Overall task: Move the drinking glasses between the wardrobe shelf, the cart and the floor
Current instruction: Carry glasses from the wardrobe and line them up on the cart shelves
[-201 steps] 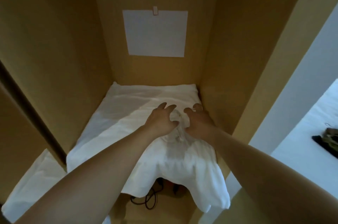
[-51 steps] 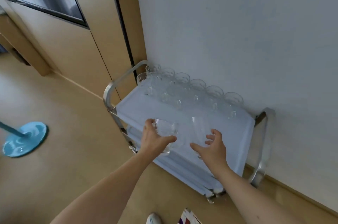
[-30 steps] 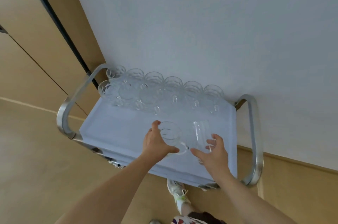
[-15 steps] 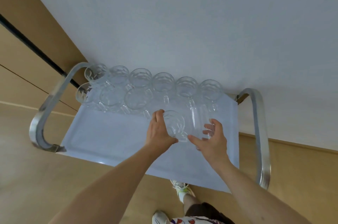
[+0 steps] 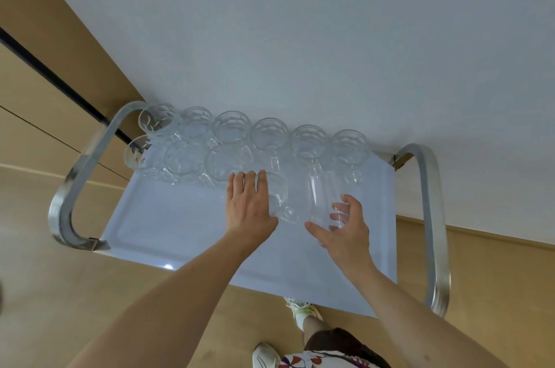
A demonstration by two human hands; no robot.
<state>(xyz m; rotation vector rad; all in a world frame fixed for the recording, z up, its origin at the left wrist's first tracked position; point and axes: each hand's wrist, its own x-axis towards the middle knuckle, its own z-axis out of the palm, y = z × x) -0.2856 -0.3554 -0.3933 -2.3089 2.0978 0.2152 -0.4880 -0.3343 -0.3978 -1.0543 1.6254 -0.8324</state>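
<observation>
Your left hand (image 5: 250, 208) wrapped a handled glass mug (image 5: 277, 197) on the cart top (image 5: 168, 226), fingers curled over its far side and thumb near the handle, which pointed toward five o'clock. Your right hand (image 5: 344, 231) curled around the base of a tall clear glass (image 5: 322, 199), thumb at its near side and fingers on its right; whether that glass rested on the tray or hung just above it could not be told. At twelve o'clock from both hands, a back row of mugs (image 5: 271, 134) lined the white wall (image 5: 300, 22), with a shorter second row (image 5: 186, 158) toward ten o'clock. Chrome handles (image 5: 78, 175) curved at either end of the cart. At six o'clock, your shoes (image 5: 297, 312) stood on the wooden floor (image 5: 45, 292).
</observation>
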